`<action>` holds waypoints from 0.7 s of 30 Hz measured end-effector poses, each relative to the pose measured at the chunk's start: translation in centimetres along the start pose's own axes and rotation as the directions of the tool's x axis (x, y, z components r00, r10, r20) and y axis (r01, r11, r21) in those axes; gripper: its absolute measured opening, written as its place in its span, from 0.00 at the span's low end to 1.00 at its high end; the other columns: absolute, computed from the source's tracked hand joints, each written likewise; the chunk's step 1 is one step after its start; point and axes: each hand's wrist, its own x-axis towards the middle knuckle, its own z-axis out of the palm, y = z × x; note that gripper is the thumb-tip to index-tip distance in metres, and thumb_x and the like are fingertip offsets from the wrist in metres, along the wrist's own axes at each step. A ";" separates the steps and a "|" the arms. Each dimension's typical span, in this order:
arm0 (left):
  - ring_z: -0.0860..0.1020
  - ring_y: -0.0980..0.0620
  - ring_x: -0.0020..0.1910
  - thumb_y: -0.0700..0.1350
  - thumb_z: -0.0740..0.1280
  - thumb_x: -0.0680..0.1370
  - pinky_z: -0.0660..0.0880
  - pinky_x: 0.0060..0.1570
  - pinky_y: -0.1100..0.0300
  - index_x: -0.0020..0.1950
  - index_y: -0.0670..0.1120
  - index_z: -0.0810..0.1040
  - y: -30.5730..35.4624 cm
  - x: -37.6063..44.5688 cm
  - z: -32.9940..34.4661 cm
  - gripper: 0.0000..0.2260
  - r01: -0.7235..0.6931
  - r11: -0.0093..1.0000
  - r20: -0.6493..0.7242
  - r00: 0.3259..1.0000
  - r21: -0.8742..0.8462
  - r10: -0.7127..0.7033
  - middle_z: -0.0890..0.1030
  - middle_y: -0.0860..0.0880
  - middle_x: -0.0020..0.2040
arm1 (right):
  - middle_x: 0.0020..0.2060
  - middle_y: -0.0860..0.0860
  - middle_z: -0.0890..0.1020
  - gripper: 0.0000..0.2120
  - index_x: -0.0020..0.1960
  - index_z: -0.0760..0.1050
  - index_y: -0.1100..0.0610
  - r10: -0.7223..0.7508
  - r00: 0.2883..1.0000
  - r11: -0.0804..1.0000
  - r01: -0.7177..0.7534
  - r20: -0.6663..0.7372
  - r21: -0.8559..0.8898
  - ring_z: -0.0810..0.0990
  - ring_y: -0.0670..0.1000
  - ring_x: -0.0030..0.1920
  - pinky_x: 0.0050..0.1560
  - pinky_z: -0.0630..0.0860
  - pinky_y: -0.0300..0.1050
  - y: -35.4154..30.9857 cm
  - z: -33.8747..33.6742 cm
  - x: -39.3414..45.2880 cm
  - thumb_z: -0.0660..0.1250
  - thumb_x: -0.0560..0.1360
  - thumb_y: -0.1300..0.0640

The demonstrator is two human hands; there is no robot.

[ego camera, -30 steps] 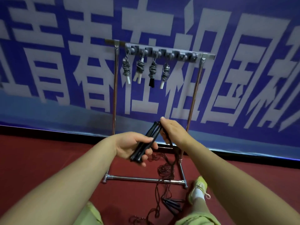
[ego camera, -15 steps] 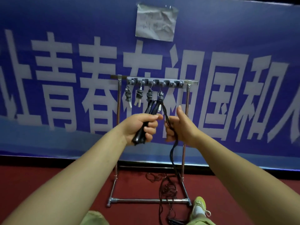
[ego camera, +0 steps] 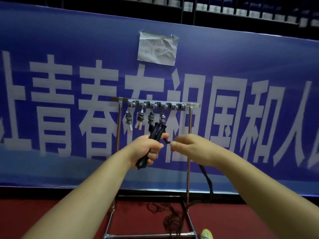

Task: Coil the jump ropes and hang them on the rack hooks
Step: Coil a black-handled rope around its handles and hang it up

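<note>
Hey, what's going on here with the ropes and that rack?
A person is coiling a black jump rope in front of a metal rack. The left hand grips both handles together, while the right hand pinches the cord beside them; the rest of it trails down to the floor. Four coiled ropes already hang on the hooks.

4 coiled ropes point(ego camera: 145, 119) on rack point(ego camera: 189, 135)
</note>
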 end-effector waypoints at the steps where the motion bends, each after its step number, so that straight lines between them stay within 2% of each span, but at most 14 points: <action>1: 0.63 0.57 0.25 0.36 0.59 0.79 0.61 0.24 0.64 0.66 0.50 0.73 -0.1 -0.2 0.1 0.17 0.037 0.996 0.001 0.999 0.085 -0.037 0.64 0.52 0.29 | 0.40 0.47 0.79 0.09 0.46 0.74 0.46 -0.024 1.000 0.997 0.023 -0.011 -0.075 0.76 0.45 0.38 0.40 0.72 0.41 -0.1 -0.5 -0.2 0.58 0.81 0.48; 3: 0.63 0.56 0.26 0.38 0.62 0.78 0.60 0.27 0.63 0.62 0.50 0.75 0.1 -0.6 0.0 0.14 0.095 0.967 0.039 0.993 0.235 -0.107 0.64 0.52 0.29 | 0.40 0.47 0.78 0.04 0.47 0.76 0.48 -0.077 0.995 0.989 0.069 -0.061 -0.133 0.75 0.44 0.36 0.37 0.72 0.38 -0.8 -1.7 -0.4 0.63 0.79 0.54; 5: 0.62 0.55 0.27 0.40 0.64 0.77 0.60 0.28 0.62 0.62 0.51 0.76 0.7 -1.1 0.2 0.14 0.126 0.936 0.122 0.977 0.330 -0.174 0.64 0.52 0.30 | 0.38 0.46 0.78 0.04 0.50 0.78 0.52 -0.141 0.985 0.985 0.129 -0.104 -0.115 0.75 0.40 0.33 0.32 0.71 0.32 -1.5 -2.6 -0.5 0.64 0.78 0.57; 7: 0.63 0.55 0.27 0.42 0.66 0.75 0.61 0.29 0.61 0.59 0.51 0.76 1.4 -1.6 0.7 0.13 0.118 0.903 0.201 0.955 0.414 -0.217 0.64 0.51 0.29 | 0.35 0.45 0.77 0.02 0.48 0.78 0.53 -0.185 0.976 0.982 0.179 -0.115 -0.062 0.73 0.38 0.30 0.31 0.70 0.30 -2.0 -3.2 -0.1 0.66 0.78 0.57; 10: 0.64 0.55 0.27 0.42 0.66 0.77 0.63 0.30 0.60 0.53 0.47 0.76 2.2 -2.4 1.9 0.06 0.074 0.850 0.273 0.929 0.522 -0.248 0.66 0.52 0.27 | 0.32 0.47 0.75 0.03 0.44 0.76 0.54 -0.160 0.985 0.976 0.167 -0.060 0.139 0.72 0.42 0.29 0.30 0.71 0.35 -1.5 -3.1 0.8 0.67 0.77 0.56; 12: 0.65 0.55 0.27 0.45 0.67 0.75 0.65 0.30 0.61 0.54 0.43 0.75 2.2 -2.7 2.1 0.10 0.023 0.841 0.325 0.916 0.541 -0.235 0.67 0.53 0.27 | 0.29 0.48 0.73 0.06 0.42 0.74 0.56 -0.124 0.992 0.937 0.114 0.010 0.331 0.69 0.44 0.27 0.27 0.68 0.37 -0.6 -2.8 1.4 0.67 0.77 0.56; 15: 0.65 0.55 0.28 0.46 0.66 0.74 0.66 0.30 0.62 0.56 0.47 0.76 1.3 -2.7 2.1 0.11 -0.020 0.918 0.393 0.908 0.395 -0.149 0.66 0.52 0.29 | 0.27 0.49 0.70 0.09 0.39 0.71 0.56 -0.095 0.991 0.814 0.024 0.092 0.581 0.64 0.44 0.24 0.23 0.62 0.34 0.9 -1.7 2.2 0.66 0.75 0.54; 19: 0.64 0.56 0.27 0.47 0.64 0.75 0.64 0.29 0.63 0.55 0.47 0.75 -1.5 -2.6 3.0 0.10 -0.034 0.981 0.373 0.927 0.191 -0.041 0.66 0.52 0.29 | 0.27 0.49 0.73 0.12 0.39 0.68 0.56 -0.077 0.977 0.724 -0.081 0.198 0.685 0.68 0.45 0.23 0.22 0.60 0.35 2.9 0.1 2.5 0.66 0.76 0.50; 21: 0.65 0.57 0.25 0.47 0.63 0.75 0.64 0.28 0.64 0.55 0.47 0.74 -2.6 -2.6 3.6 0.10 -0.020 0.999 0.329 0.944 0.028 0.010 0.67 0.53 0.29 | 0.25 0.50 0.75 0.13 0.40 0.68 0.57 -0.065 0.978 0.649 -0.111 0.199 0.753 0.69 0.46 0.23 0.22 0.60 0.34 3.5 1.1 2.2 0.64 0.77 0.49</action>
